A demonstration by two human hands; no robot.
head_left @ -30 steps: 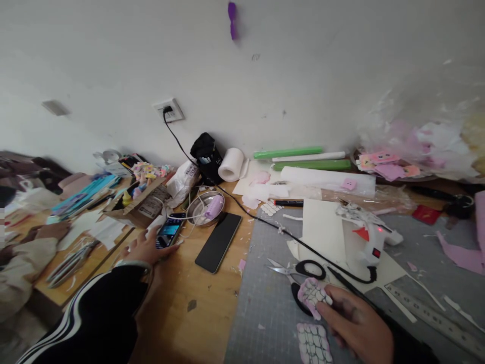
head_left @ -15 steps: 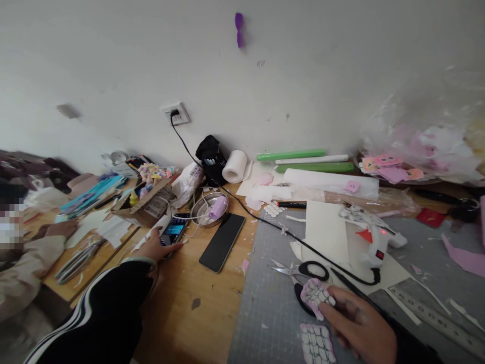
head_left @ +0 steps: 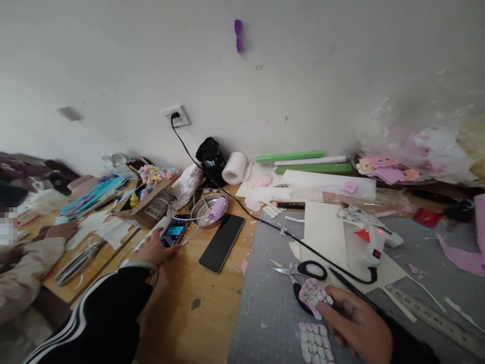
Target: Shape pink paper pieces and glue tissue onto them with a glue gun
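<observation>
My right hand (head_left: 356, 319) pinches a white foam-like piece with pink edges and dark drawn cells (head_left: 315, 298) between thumb and fingers. Just below it, a similar patterned piece (head_left: 316, 344) lies on the grey cutting mat (head_left: 261, 308). Black-handled scissors (head_left: 312, 269) rest spread on the mat, partly behind the held piece. At the left, my left hand (head_left: 149, 248) is closed around the lower edge of a phone with a lit screen (head_left: 175, 230), thumb across its bottom. A second, dark phone (head_left: 223, 243) lies flat to its right.
A white hot-glue gun (head_left: 376, 242) with a red light stands on paper, its black cord (head_left: 246, 208) running to a wall socket (head_left: 178, 116). A metal bowl (head_left: 200, 208), cardboard box (head_left: 149, 206) and paper roll (head_left: 234, 169) sit behind. Another person's sleeve (head_left: 34, 258) is at far left.
The view has shifted very slightly. Both hands keep their hold, with almost no movement of the phone or the patterned piece.
</observation>
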